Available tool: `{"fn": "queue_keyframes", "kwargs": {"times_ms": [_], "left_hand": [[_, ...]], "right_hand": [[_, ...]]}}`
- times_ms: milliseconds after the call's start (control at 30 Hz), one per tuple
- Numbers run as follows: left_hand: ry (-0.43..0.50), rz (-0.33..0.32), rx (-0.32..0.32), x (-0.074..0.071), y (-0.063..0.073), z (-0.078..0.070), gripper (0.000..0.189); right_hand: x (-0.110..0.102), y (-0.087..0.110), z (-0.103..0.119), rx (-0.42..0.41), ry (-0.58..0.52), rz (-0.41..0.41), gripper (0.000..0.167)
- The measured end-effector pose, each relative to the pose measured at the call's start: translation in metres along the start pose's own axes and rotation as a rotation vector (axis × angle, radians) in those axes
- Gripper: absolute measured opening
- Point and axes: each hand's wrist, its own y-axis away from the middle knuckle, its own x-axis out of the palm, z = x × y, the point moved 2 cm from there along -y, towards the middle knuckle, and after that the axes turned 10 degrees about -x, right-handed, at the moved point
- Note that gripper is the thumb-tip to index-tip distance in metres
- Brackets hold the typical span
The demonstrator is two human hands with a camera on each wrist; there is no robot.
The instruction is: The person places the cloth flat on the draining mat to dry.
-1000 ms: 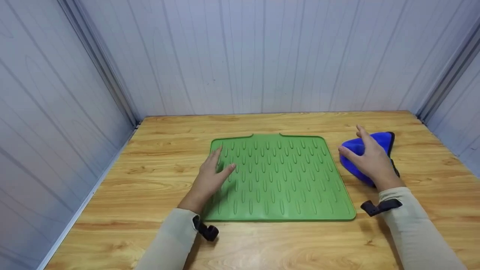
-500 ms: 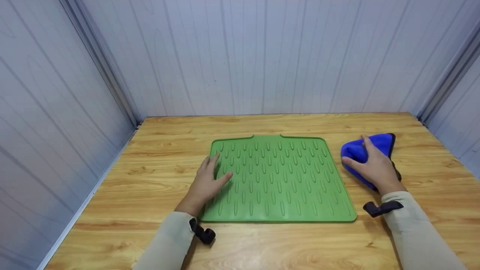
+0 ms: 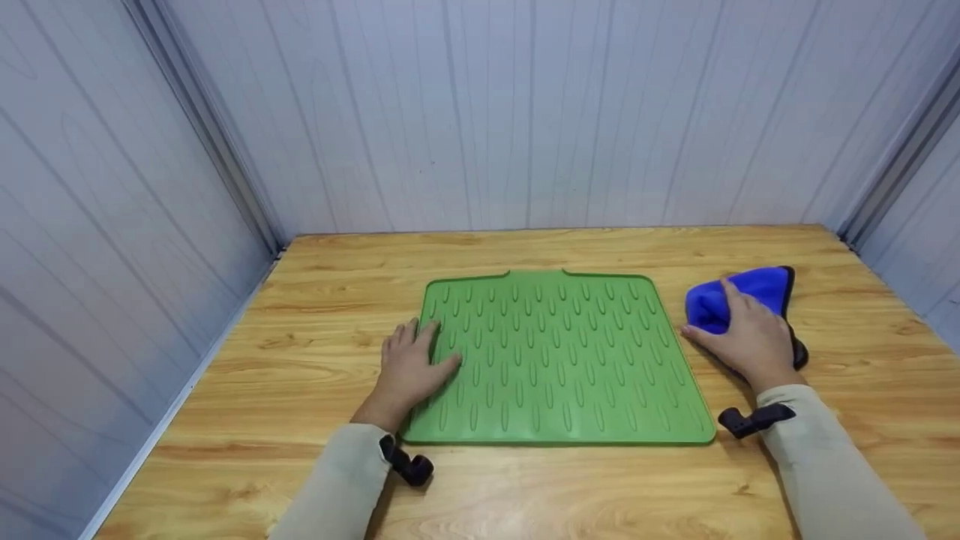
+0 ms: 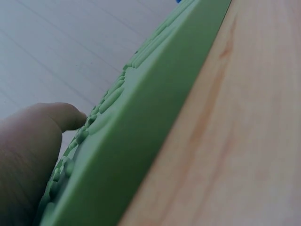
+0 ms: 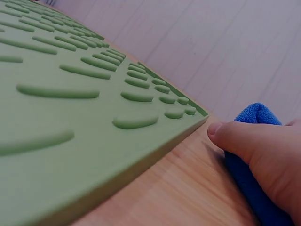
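A green mat [image 3: 555, 360] with rows of raised oblong ridges lies flat on the wooden table. My left hand [image 3: 409, 367] is at its left edge, fingers spread, the thumb reaching over the ridges. In the left wrist view the thumb [image 4: 56, 117] lies right at the mat's ridged top. Right of the mat lies a blue cloth [image 3: 761, 283] with dark edging, creased near its left end. My right hand [image 3: 754, 341] rests over it, thumb and index finger apart. The right wrist view shows that thumb [image 5: 230, 134] stretched straight in front of the cloth; the other fingers are mostly hidden.
The wood-grain table [image 3: 300, 315] extends around the mat on all sides. A pale panelled wall [image 3: 495, 112] stands along the back edge, with side walls at left and right. Each wrist carries a black strapped camera mount [image 3: 409, 461].
My left hand has drawn back slightly and lowered to the mat's left edge. My right hand has come down onto the cloth, which now shows a deeper crease. The mat has stayed in place.
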Motion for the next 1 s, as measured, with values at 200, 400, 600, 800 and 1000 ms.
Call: {"fn": "queue_keyframes", "kwargs": {"times_ms": [200,400,600,800,1000], "left_hand": [[-0.032,0.000,-0.001,0.0010,0.0011,0.0002,0.075],[-0.053,0.004,-0.004,0.0011,0.0015,-0.0004,0.074],[-0.053,-0.001,-0.010,0.0012,0.0014,-0.0015,0.072],[-0.050,-0.009,-0.009,0.0009,0.0014,-0.0018,0.071],[-0.053,-0.008,-0.007,-0.0003,0.0014,-0.0028,0.072]], "right_hand": [[0.0013,0.0002,0.0019,0.018,0.016,0.017,0.109],[0.0001,0.0015,0.0026,0.008,0.031,-0.005,0.092],[-0.0021,0.0027,0.0027,-0.011,0.042,-0.030,0.078],[-0.0025,0.0021,0.0031,-0.005,0.052,-0.028,0.077],[-0.0026,0.0017,0.0031,0.005,0.052,-0.023,0.078]]}}
